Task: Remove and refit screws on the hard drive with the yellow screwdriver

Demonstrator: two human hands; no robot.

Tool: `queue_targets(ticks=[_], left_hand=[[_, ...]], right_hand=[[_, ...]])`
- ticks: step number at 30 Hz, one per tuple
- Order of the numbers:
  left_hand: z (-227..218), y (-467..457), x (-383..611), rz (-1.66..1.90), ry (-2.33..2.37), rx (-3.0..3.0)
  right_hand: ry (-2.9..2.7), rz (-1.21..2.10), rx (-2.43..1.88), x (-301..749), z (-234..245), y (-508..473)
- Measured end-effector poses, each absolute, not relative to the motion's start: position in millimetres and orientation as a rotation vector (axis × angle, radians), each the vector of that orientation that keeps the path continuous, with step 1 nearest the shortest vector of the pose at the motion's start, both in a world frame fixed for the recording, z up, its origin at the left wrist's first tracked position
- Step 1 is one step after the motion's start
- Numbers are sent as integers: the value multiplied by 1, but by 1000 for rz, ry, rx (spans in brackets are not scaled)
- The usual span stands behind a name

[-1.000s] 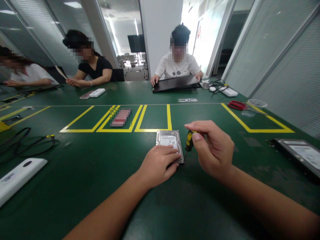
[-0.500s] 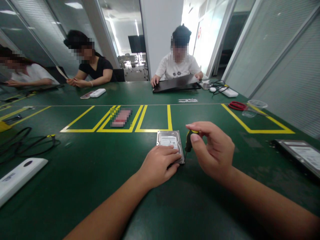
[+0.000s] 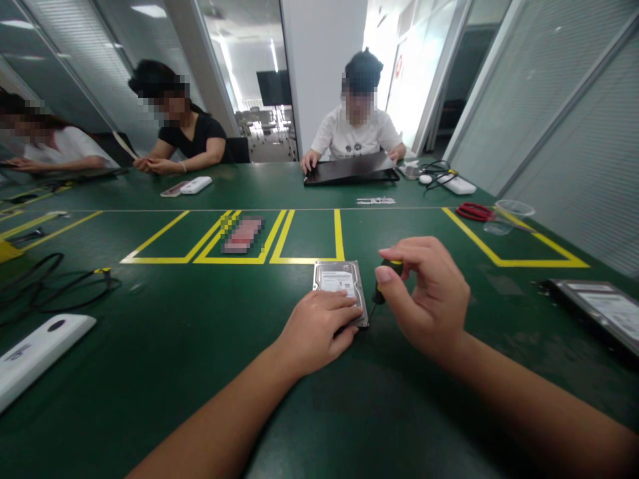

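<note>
A silver hard drive [image 3: 335, 274] with a white label lies flat on the green table. Across its near half rests my left hand [image 3: 314, 329], fingers together over the top and thumb along the near edge, holding it in place. My right hand [image 3: 433, 296] is closed round the dark green and yellow handle of a screwdriver [image 3: 380, 291]. The thin shaft slants down to the left, its tip at the drive's near right corner. My left hand covers much of the drive's near part; whether the tip sits in a screw is too small to tell.
A second, larger-looking drive [image 3: 602, 309] lies at the right edge. White power bank [image 3: 44, 356] and black cables [image 3: 54, 293] are on the left. Yellow tape [image 3: 307, 261] marks areas beyond the drive. Across the table a person [image 3: 357, 130] handles a dark panel [image 3: 352, 169].
My right hand has shifted slightly right, and the screwdriver leans further to the right, its tip staying by the drive's corner. My left hand and the drive are unmoved.
</note>
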State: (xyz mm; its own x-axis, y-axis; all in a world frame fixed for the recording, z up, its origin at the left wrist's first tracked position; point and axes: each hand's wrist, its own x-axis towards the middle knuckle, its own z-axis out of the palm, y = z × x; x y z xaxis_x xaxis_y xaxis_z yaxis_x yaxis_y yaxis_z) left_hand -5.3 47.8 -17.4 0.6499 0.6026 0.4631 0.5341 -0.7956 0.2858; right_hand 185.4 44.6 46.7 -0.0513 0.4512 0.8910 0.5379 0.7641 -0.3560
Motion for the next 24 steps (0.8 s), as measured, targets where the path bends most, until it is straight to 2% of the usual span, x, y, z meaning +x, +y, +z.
queue_targets(ticks=[24], left_hand=[[-17,48,-5,837,948,2738]], right_hand=[[-1744,-17,-740,187,43,42]])
